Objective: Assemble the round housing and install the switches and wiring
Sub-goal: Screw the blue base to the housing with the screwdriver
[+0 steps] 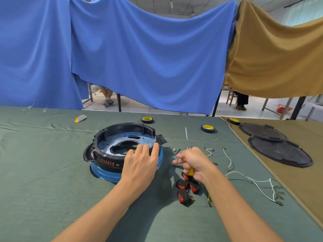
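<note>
The round housing [111, 137], a black ring on a blue base, sits on the green cloth at centre. My left hand [141, 163] rests on its near right rim, fingers over the edge. My right hand [194, 161] grips a screwdriver [187, 138] with a yellow handle, shaft pointing away, and pinches a screw [177, 159] between thumb and forefinger. Several loose screws [174, 150] lie just beyond it. Several black rocker switches with red buttons [185, 191] lie under my right wrist. White wires [253, 182] with terminals lie to the right.
Three tape rolls [208, 128] stand at the far side of the table. Two black round lids [279, 151] lie on the brown cloth at right. A small grey and yellow tool [80, 118] lies at far left. Blue and tan curtains hang behind.
</note>
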`<action>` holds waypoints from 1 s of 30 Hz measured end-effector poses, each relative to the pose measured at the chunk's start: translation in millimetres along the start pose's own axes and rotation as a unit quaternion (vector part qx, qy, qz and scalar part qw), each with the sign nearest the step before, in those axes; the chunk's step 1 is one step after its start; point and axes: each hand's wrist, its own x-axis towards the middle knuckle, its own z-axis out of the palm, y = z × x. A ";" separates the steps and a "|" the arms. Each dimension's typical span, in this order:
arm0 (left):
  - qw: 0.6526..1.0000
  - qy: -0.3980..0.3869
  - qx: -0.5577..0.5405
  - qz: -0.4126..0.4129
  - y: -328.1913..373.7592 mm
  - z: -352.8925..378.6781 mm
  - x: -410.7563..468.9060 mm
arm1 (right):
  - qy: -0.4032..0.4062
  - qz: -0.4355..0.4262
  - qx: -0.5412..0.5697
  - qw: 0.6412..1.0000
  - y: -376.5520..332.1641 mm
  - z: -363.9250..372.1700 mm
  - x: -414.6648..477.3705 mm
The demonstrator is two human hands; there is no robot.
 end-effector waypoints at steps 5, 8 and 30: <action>0.999 -0.013 -0.006 0.029 -5.9 -1.4 -1.4 | -0.029 0.038 0.032 0.998 -1.8 12.2 -3.3; 0.999 -0.017 -0.023 0.028 -9.5 -4.8 -1.8 | -0.047 0.061 0.052 0.996 -0.5 20.7 -4.0; 0.987 0.079 -0.139 0.010 -32.8 -14.2 4.7 | -0.149 0.200 0.318 0.915 7.1 42.7 -11.6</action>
